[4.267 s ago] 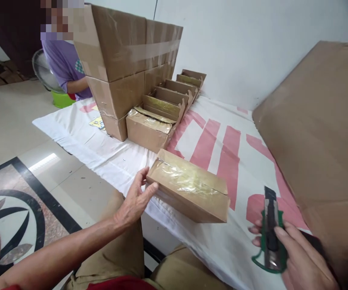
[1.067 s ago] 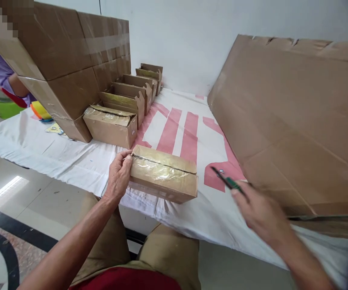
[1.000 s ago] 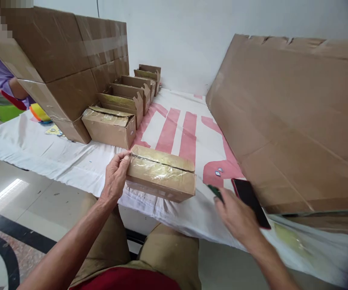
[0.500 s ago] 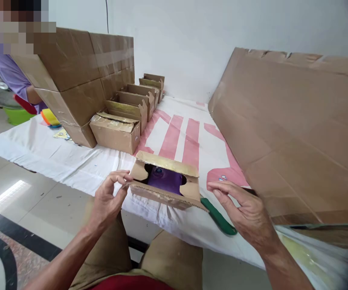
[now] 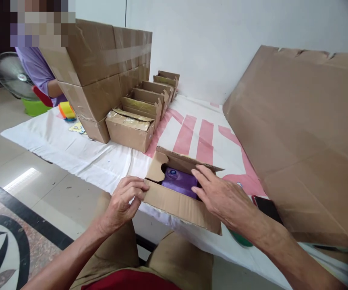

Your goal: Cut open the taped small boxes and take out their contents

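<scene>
A small cardboard box point(image 5: 180, 207) lies at the table's near edge with its long flaps folded outward. Inside it is a shiny purple package point(image 5: 178, 183) with a round dark logo. At the box's left end, my left hand point(image 5: 127, 199) grips the edge by the front flap, fingers curled. My right hand point(image 5: 222, 195) reaches over the right end, its fingers apart and fingertips at the opening beside the purple package. That hand hides the box's right inner flap. Just beyond my right wrist shows part of a green object point(image 5: 243, 238), mostly covered.
Several open cardboard boxes point(image 5: 130, 131) stand in a row at the left, beside a tall stack of taped cartons point(image 5: 95, 60). A large cardboard sheet point(image 5: 307, 133) leans at the right. Near it lies a dark flat object point(image 5: 267, 207). A person's purple sleeve point(image 5: 36, 68) shows behind the stack.
The box's long flaps have swung outward, opening it wider. My right hand has moved left, from beside the box to over its right end. The view has shifted slightly left.
</scene>
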Available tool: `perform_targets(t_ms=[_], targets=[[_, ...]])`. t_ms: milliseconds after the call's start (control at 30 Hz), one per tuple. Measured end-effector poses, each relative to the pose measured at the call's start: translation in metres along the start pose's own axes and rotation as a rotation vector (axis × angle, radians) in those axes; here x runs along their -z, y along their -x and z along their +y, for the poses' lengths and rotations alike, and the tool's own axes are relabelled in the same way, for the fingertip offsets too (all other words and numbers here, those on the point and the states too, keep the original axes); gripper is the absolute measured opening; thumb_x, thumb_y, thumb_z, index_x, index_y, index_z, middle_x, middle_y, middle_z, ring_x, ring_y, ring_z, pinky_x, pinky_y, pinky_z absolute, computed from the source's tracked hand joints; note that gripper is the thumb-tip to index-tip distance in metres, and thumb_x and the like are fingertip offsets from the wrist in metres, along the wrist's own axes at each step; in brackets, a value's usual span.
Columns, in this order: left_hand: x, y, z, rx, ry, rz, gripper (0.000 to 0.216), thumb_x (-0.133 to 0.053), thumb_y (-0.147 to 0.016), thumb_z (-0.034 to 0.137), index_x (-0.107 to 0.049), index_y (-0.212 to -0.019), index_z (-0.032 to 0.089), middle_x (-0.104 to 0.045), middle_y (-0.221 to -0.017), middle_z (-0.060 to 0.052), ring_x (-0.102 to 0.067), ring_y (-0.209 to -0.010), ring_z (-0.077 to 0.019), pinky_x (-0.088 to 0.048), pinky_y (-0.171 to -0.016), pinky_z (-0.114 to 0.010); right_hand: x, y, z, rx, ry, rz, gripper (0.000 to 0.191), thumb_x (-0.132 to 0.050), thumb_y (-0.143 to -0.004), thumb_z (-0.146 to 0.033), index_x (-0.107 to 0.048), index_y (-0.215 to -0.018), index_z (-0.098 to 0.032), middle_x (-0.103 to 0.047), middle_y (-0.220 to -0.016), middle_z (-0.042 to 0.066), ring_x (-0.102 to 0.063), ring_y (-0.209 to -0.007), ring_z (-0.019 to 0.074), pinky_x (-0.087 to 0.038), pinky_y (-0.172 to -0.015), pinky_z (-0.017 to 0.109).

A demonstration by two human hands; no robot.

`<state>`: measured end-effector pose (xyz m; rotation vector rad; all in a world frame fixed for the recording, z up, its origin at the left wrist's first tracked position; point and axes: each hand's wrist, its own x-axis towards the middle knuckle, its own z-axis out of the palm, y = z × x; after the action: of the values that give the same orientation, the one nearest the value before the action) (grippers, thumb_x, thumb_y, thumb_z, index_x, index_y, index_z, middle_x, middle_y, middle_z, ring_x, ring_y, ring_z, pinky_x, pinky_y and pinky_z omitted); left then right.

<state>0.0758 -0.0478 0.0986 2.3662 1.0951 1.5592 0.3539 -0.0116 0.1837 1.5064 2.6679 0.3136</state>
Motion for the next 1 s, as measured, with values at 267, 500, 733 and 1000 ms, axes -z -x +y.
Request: perform_targets(t_ms=[267, 500, 733, 1000], targets=[[0.005, -0.007, -0.002, -0.049, 0.000, -0.065, 0.027, -0.051, -0.088, -0.002, -0.060, -0.085, 0.024, -0.079, -0.099, -0.004, -0.070, -0.101, -0.0211, -0.056, -0.088, -0.038, 0.018, -0.022, 0.015, -0.065, 0.264, -0.072, 0.010, -0.057, -0.092, -0.013, -0.065, -0.097, -0.017, -0.072, -0.089, 0.012, -0.069, -0.080, 0.0278, -0.038, -0.060, 0.035], [0.017, -0.010, -0.002, 0.011, 0.058, -0.198, 0.028, -0.048, -0.084, -0.001, -0.062, -0.082, 0.023, -0.079, -0.101, -0.004, -0.068, -0.112, -0.0244, -0.055, -0.095, -0.042, 0.015, -0.001, 0.031, 0.033, 0.363, -0.193, 0.022, -0.055, -0.081, 0.002, -0.066, -0.084, -0.016, -0.071, -0.080, 0.013, -0.066, -0.079, 0.0273, -0.032, -0.065, 0.036], [0.024, -0.081, 0.013, 0.046, 0.119, -0.462, 0.030, -0.047, -0.080, 0.005, -0.069, -0.090, 0.023, -0.077, -0.097, -0.005, -0.070, -0.096, -0.0233, -0.054, -0.087, -0.038, 0.006, -0.018, 0.020, 0.070, 0.237, -0.289, 0.023, -0.059, -0.077, 0.002, -0.070, -0.087, -0.016, -0.074, -0.081, 0.012, -0.065, -0.076, 0.0258, -0.034, -0.064, 0.034], [-0.028, -0.106, 0.014, -0.150, -0.317, -0.852, 0.017, -0.059, -0.080, 0.009, -0.068, -0.073, 0.021, -0.073, -0.077, -0.010, -0.067, -0.090, -0.0307, -0.045, -0.101, -0.055, 0.007, -0.042, 0.002, 0.229, 0.084, -0.379, 0.033, -0.075, -0.079, -0.011, -0.076, -0.112, -0.010, -0.080, -0.096, 0.016, -0.075, -0.083, 0.0271, -0.040, -0.063, 0.031]])
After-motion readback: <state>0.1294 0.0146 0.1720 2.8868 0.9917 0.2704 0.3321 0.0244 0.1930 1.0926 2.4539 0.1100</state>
